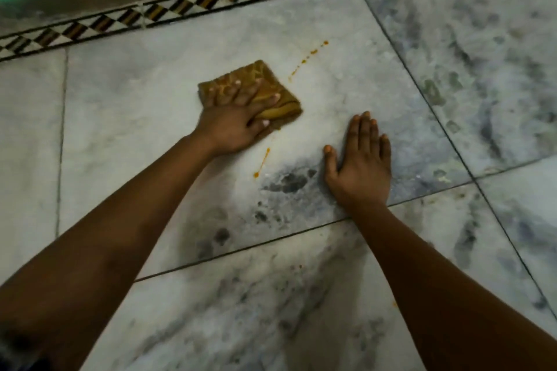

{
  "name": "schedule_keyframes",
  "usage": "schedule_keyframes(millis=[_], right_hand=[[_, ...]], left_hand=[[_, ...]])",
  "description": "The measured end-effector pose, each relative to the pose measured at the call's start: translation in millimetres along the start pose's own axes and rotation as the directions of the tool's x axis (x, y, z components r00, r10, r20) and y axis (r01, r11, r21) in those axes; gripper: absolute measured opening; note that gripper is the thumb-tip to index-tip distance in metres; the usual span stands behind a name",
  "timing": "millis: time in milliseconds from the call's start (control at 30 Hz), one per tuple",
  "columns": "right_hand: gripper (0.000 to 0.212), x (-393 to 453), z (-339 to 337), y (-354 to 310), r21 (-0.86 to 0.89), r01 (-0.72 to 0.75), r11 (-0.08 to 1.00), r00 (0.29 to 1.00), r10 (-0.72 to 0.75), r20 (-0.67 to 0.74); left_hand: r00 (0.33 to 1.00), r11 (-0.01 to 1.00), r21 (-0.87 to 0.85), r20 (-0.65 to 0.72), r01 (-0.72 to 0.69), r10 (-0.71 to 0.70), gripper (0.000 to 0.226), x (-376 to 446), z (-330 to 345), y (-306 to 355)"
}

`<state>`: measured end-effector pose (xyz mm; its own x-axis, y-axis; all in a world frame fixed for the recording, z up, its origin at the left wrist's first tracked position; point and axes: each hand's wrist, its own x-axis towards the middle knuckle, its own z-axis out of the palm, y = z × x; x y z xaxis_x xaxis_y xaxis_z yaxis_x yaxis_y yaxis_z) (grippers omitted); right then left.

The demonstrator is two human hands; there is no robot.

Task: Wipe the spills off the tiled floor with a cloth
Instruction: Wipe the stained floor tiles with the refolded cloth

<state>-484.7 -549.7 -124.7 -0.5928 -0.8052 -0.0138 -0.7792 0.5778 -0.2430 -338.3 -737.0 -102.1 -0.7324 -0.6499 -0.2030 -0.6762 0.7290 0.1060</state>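
From the head camera, the left hand [232,120] lies palm-down on a folded brown-gold cloth [259,90], fingers spread across its top and the thumb laid along the cloth's near right edge; it presses the cloth flat on the tiled floor [346,75] and grips nothing. The cloth sits under and just beyond those fingers, its far corner sticking out past the fingertips.

The right hand [360,159] rests flat on the floor, empty, fingers straight and close together with the thumb held out toward the left hand. It lies to the right of the cloth and nearer the person, apart from it, with bare tile between.

Orange spills show in two places. A dotted trail of drops [307,59] runs beyond the cloth's right corner, away from both hands. A thin orange streak [262,161] lies between the two hands, just to the near side of the left thumb and close to the cloth's lower edge.

A patterned border strip [180,6] crosses the floor beyond the cloth.
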Motion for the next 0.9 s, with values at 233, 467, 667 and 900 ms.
schedule_keyframes(millis=[233,467,667,900], right_hand=[[0.072,-0.2,2.5,-0.8,0.019,0.006,1.000,1.000,-0.005,-0.015],[0.072,-1.0,-0.9,-2.6,0.027,-0.008,1.000,1.000,0.008,-0.003],[0.072,-0.7,1.8,-1.2,0.026,-0.006,1.000,1.000,0.006,-0.002],[0.073,-1.5,-0.2,-1.1,0.045,-0.007,0.999,1.000,0.007,-0.002]], left_hand=[[0.973,0.970,-0.067,0.032,0.232,-0.230,0.052,74.5,-21.4,2.5],[0.998,0.999,-0.044,-0.065,-0.029,0.026,0.049,14.6,6.8,16.8],[0.987,0.985,-0.063,0.000,0.159,-0.159,0.050,68.1,-16.1,0.7],[0.997,0.996,-0.045,-0.024,-0.075,0.074,0.056,2.2,-0.3,-8.6]])
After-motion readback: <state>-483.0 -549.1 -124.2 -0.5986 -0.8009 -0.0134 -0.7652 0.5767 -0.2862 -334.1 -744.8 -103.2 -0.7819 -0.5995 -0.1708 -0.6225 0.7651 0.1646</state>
